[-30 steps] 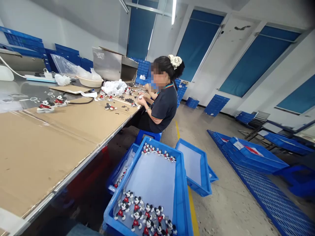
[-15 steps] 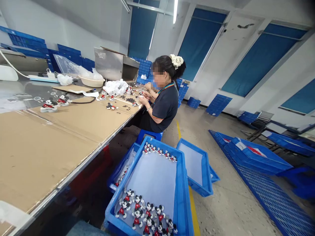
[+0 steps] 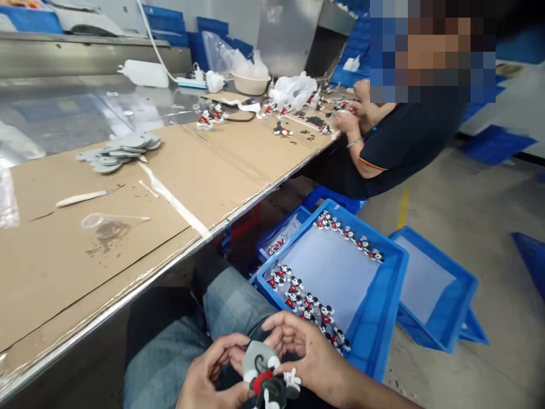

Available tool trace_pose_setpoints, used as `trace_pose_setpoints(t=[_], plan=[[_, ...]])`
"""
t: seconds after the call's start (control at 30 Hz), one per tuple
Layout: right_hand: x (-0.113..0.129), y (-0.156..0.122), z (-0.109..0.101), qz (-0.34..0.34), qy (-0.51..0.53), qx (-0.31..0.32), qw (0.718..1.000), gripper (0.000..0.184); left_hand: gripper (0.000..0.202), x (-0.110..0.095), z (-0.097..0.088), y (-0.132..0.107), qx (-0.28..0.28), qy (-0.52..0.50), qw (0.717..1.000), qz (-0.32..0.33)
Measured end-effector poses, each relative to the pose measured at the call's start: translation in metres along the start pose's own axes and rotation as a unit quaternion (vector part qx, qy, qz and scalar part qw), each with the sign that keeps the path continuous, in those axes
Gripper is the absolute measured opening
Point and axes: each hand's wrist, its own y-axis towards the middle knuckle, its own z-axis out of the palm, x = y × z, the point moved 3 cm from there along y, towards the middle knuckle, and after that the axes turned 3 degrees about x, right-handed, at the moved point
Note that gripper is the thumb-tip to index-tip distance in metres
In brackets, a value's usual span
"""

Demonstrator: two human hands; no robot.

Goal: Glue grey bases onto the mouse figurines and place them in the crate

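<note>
Above my lap, both hands hold a Mickey Mouse figurine [image 3: 263,382] fixed to a grey base. My left hand [image 3: 215,375] grips it from the left, thumb and fingers at the base. On the right side, my right hand [image 3: 313,355] has its thumb by the white-gloved arm and its fingers curled near the base's edge. The blue crate [image 3: 389,318] beside my knee has several figurines [image 3: 309,304] at its near end and a row [image 3: 349,233] along its far end.
The cardboard-covered table [image 3: 170,272] bears grey flat pieces [image 3: 121,150], a white-handled blade tool [image 3: 85,197] and a clear plastic scoop [image 3: 96,220]. A co-worker [image 3: 409,130] sits farther along, hands among small parts. Another blue crate [image 3: 466,289] stands at right.
My view has turned down and left. My hands and the held figurine have come into view, along with my legs and the table's near part.
</note>
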Motion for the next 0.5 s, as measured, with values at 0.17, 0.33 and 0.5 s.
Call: trace_pose_setpoints(t=[0.17, 0.33, 0.5], plan=[[-0.006, 0.005, -0.003, 0.037, 0.033, -0.006, 0.999, 0.058, 0.043, 0.018, 0.004, 0.009, 0.026, -0.054, 0.998, -0.022], [-0.013, 0.011, -0.007, 0.065, 0.067, -0.017, 0.995, 0.061, 0.049, 0.031, 0.006, 0.020, 0.038, -0.103, 0.991, -0.077], [-0.011, 0.015, -0.012, 0.101, 0.065, -0.038, 0.992, 0.063, 0.054, 0.024, 0.007, 0.026, 0.052, -0.133, 0.982, -0.125]])
